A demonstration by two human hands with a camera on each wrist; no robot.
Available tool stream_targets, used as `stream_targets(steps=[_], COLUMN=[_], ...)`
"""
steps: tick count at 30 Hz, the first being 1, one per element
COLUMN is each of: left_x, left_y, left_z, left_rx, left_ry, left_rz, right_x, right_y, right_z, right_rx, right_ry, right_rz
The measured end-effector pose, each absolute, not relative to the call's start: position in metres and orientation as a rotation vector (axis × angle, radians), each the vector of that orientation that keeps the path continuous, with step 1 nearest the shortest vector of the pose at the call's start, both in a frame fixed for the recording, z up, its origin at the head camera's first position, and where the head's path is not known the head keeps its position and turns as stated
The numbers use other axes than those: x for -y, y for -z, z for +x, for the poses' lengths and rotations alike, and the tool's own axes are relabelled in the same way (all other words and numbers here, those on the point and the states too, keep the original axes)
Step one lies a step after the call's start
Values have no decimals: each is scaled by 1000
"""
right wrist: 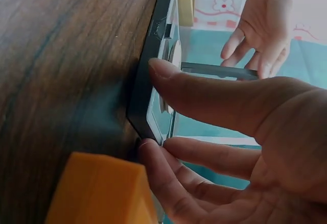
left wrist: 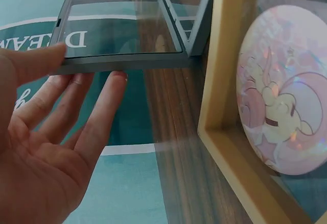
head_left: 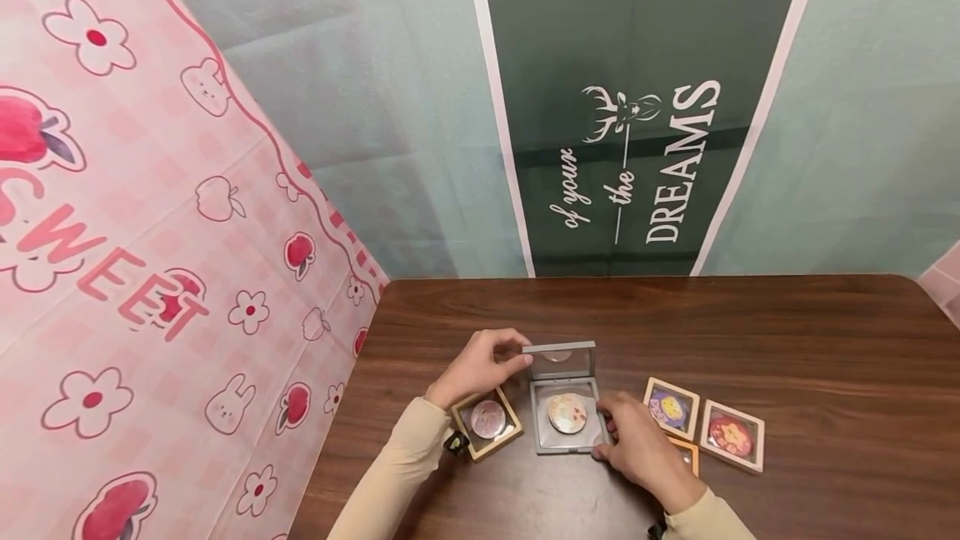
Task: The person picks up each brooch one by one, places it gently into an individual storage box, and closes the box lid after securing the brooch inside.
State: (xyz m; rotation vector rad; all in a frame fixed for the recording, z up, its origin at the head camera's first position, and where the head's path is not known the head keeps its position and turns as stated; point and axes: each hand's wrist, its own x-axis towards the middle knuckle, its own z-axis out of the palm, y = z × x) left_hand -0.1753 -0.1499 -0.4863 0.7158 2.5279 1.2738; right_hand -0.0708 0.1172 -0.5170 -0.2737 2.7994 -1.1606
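Observation:
A grey square display case (head_left: 542, 441) lies on the table with its hinged lid (head_left: 558, 368) raised. On the clear film of its base sits a round, pale printed badge (head_left: 567, 413). My left hand (head_left: 483, 367) pinches the lid's free edge; in the left wrist view the thumb lies above the lid's frame (left wrist: 122, 63), with fingertips below it. Along the right side of the base, my right hand (head_left: 641, 446) holds the case. In the right wrist view, its thumb (right wrist: 166, 71) is over the base's rim and its fingertips are at the corner.
A yellow-framed case (head_left: 512, 433) with a pink badge lies beside my left wrist. Right of my right hand are two pale-framed cases, one with a purple badge (head_left: 667, 408), one with a red badge (head_left: 729, 437), and an orange-framed case (head_left: 686, 450) partly hidden by that hand.

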Motion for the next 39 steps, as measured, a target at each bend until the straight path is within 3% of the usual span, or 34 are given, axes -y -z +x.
stream_targets(steps=[39], left_x=[144], left_y=[477], left_z=[-145], left_rx=[-2428], left_ry=[-1113], left_rz=[951], right_x=[-123], right_y=[523], right_z=[-69], right_rx=[-2762], right_ry=[1216], right_rz=[-328])
